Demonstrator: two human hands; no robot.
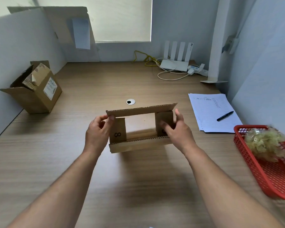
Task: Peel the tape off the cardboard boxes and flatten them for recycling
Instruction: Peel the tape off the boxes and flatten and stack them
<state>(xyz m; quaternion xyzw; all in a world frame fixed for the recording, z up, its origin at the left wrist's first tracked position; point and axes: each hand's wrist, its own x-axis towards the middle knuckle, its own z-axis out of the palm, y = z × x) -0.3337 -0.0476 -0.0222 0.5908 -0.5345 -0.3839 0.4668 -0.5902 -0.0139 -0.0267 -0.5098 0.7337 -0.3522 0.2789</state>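
Holding the small brown cardboard box [141, 110] at the middle of the long wooden desk [138, 178], I see through its two open ends. My left hand [97, 130] pinches its top left corner, and my right hand [178, 129] curls its fingers round the right side flap. A bigger open brown box [34, 96] sits well apart on the left, and a red plastic basket [250, 167] with a crumpled ball of clear tape [266, 143] sits on the right.

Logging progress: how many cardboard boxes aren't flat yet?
2: a small box gripped by left hand and right hand at centre; an open box at far left. Others may be hidden.
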